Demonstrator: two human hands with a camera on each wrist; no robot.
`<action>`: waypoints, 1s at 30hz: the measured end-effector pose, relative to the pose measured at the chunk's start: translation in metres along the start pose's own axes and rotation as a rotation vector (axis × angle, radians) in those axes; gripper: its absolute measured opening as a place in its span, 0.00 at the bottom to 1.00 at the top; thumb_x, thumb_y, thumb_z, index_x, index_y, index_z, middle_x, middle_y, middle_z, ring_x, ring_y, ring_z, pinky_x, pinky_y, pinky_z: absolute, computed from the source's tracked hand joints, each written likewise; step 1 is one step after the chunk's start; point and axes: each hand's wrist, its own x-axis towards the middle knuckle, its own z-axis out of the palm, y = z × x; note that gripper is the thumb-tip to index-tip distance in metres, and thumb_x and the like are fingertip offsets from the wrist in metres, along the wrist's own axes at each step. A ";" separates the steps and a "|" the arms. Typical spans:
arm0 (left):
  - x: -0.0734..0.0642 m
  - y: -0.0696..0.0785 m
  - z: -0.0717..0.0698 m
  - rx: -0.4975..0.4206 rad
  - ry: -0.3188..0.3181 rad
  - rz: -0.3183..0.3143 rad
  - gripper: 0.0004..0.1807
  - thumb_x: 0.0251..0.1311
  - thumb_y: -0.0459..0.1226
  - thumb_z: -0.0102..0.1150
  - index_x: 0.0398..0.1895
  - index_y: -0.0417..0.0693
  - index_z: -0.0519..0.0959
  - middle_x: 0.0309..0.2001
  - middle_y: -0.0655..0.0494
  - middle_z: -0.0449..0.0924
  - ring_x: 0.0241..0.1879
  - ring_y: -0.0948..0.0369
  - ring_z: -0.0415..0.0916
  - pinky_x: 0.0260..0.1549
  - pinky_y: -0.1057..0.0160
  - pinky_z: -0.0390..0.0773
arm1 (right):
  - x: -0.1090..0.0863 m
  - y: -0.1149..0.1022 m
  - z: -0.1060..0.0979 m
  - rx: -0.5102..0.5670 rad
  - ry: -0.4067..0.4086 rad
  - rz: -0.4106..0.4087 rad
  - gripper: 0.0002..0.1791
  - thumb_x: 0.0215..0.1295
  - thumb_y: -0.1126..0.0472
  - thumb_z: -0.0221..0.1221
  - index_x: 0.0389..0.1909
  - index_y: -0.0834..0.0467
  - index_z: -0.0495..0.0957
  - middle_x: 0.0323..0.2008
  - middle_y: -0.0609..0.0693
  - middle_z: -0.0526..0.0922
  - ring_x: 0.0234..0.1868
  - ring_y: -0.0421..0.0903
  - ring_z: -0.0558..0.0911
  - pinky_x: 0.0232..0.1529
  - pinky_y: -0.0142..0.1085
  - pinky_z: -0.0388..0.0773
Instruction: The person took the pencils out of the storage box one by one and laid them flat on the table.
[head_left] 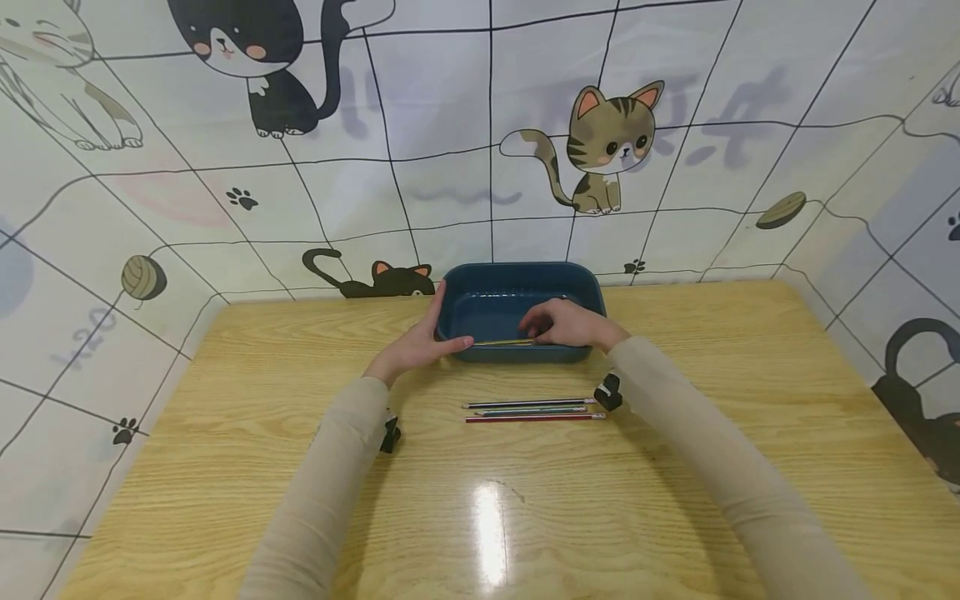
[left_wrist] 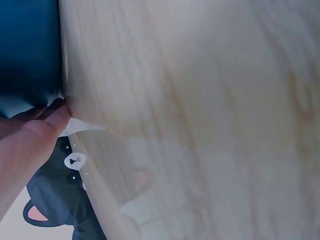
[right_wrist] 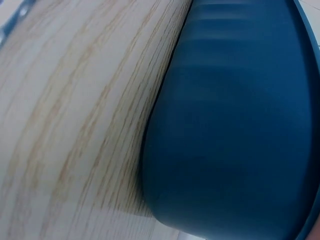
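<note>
A dark blue rectangular basin (head_left: 521, 354) stands at the back of the table. My left hand (head_left: 416, 343) lies against its left side, fingers straight along the outer wall and thumb stretched along the near rim. At that rim my right hand (head_left: 568, 323) reaches over the basin and pinches the right end of a yellow pencil (head_left: 501, 342). The pencil lies level along the rim, its left end by my left thumb. In the left wrist view, the left fingers (left_wrist: 52, 112) touch the basin's lower edge. The right wrist view shows the basin's outer wall (right_wrist: 235, 125); the right fingers are hidden there.
Between my forearms, a dark pencil (head_left: 528, 404), a green pencil (head_left: 536, 411) and a red pencil (head_left: 532, 418) lie side by side on the wooden table (head_left: 420, 517). A cat-patterned wall covering (head_left: 450, 192) rises right behind the basin.
</note>
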 end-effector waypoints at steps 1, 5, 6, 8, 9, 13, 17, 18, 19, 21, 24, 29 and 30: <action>0.000 0.000 0.000 0.000 0.001 0.000 0.56 0.66 0.42 0.59 0.75 0.52 0.22 0.75 0.49 0.19 0.73 0.45 0.30 0.66 0.42 0.46 | 0.000 0.000 0.000 0.007 -0.002 0.004 0.15 0.63 0.74 0.58 0.51 0.70 0.77 0.38 0.56 0.82 0.43 0.51 0.81 0.46 0.44 0.76; 0.001 -0.001 0.000 0.001 0.003 -0.003 0.56 0.66 0.42 0.59 0.75 0.52 0.22 0.75 0.49 0.19 0.73 0.45 0.30 0.66 0.42 0.46 | 0.001 0.000 0.000 -0.008 -0.010 0.012 0.14 0.63 0.73 0.59 0.50 0.68 0.78 0.34 0.52 0.82 0.38 0.47 0.80 0.43 0.42 0.76; 0.001 -0.002 0.000 0.002 0.003 -0.003 0.56 0.66 0.42 0.59 0.75 0.52 0.22 0.75 0.49 0.19 0.73 0.45 0.30 0.66 0.41 0.46 | 0.001 0.000 0.000 -0.011 -0.013 0.010 0.14 0.63 0.73 0.59 0.50 0.68 0.78 0.34 0.52 0.81 0.38 0.47 0.80 0.43 0.42 0.76; 0.001 -0.002 0.000 0.007 0.003 -0.003 0.56 0.67 0.41 0.59 0.75 0.51 0.22 0.75 0.49 0.20 0.73 0.45 0.30 0.66 0.41 0.46 | 0.002 0.000 0.000 -0.010 -0.021 0.006 0.14 0.63 0.73 0.59 0.50 0.68 0.78 0.34 0.52 0.81 0.37 0.47 0.80 0.44 0.42 0.76; 0.002 -0.003 0.000 0.009 0.003 -0.005 0.56 0.66 0.42 0.59 0.75 0.51 0.22 0.75 0.49 0.20 0.73 0.45 0.30 0.66 0.42 0.47 | 0.002 0.001 0.000 -0.007 -0.026 0.002 0.15 0.62 0.73 0.59 0.50 0.68 0.78 0.34 0.52 0.81 0.38 0.47 0.80 0.44 0.42 0.76; 0.008 -0.013 0.000 0.018 0.006 -0.007 0.57 0.66 0.43 0.60 0.75 0.52 0.22 0.75 0.49 0.20 0.73 0.45 0.31 0.66 0.42 0.47 | 0.002 0.001 0.000 0.021 -0.042 0.007 0.16 0.62 0.73 0.60 0.52 0.67 0.78 0.35 0.51 0.82 0.40 0.47 0.81 0.46 0.42 0.76; 0.019 -0.032 0.002 0.023 0.018 -0.001 0.58 0.65 0.46 0.60 0.75 0.58 0.21 0.75 0.53 0.19 0.73 0.46 0.30 0.66 0.41 0.46 | 0.002 0.003 0.000 0.054 -0.063 0.019 0.18 0.63 0.73 0.59 0.54 0.66 0.78 0.37 0.51 0.83 0.42 0.47 0.82 0.47 0.42 0.76; 0.021 -0.036 0.002 0.025 0.023 0.002 0.58 0.65 0.47 0.61 0.74 0.60 0.20 0.75 0.55 0.19 0.73 0.47 0.30 0.66 0.41 0.46 | 0.002 0.003 0.000 0.064 -0.070 0.025 0.18 0.63 0.73 0.58 0.55 0.66 0.77 0.38 0.51 0.83 0.43 0.47 0.82 0.48 0.42 0.76; 0.022 -0.038 0.003 0.027 0.027 0.007 0.58 0.64 0.47 0.60 0.74 0.62 0.20 0.75 0.56 0.19 0.74 0.48 0.30 0.66 0.41 0.46 | 0.002 0.004 0.000 0.073 -0.077 0.030 0.18 0.64 0.72 0.58 0.55 0.65 0.77 0.39 0.51 0.83 0.44 0.47 0.82 0.48 0.42 0.76; 0.023 -0.041 0.004 0.031 0.035 0.017 0.58 0.64 0.49 0.60 0.74 0.65 0.20 0.75 0.58 0.19 0.74 0.49 0.30 0.66 0.41 0.47 | 0.002 0.005 0.000 0.095 -0.092 0.041 0.18 0.65 0.72 0.57 0.56 0.65 0.77 0.40 0.51 0.84 0.45 0.47 0.82 0.49 0.42 0.75; 0.023 -0.042 0.004 0.037 0.043 0.024 0.58 0.64 0.49 0.60 0.74 0.67 0.20 0.75 0.59 0.20 0.74 0.49 0.31 0.66 0.42 0.47 | 0.003 0.006 -0.001 0.116 -0.109 0.045 0.19 0.65 0.71 0.56 0.57 0.65 0.77 0.43 0.53 0.84 0.46 0.47 0.81 0.49 0.42 0.75; 0.023 -0.042 0.005 0.042 0.049 0.020 0.57 0.64 0.49 0.60 0.74 0.69 0.21 0.76 0.59 0.21 0.74 0.50 0.31 0.66 0.43 0.47 | 0.002 0.007 -0.001 0.141 -0.123 0.010 0.16 0.66 0.70 0.56 0.54 0.66 0.78 0.47 0.55 0.83 0.47 0.47 0.81 0.50 0.41 0.75; 0.023 -0.042 0.005 0.041 0.051 0.017 0.57 0.64 0.50 0.61 0.74 0.70 0.21 0.76 0.59 0.21 0.74 0.51 0.31 0.67 0.43 0.47 | 0.002 0.006 -0.001 0.144 -0.121 0.002 0.15 0.66 0.70 0.56 0.53 0.66 0.79 0.46 0.55 0.83 0.46 0.48 0.81 0.50 0.41 0.76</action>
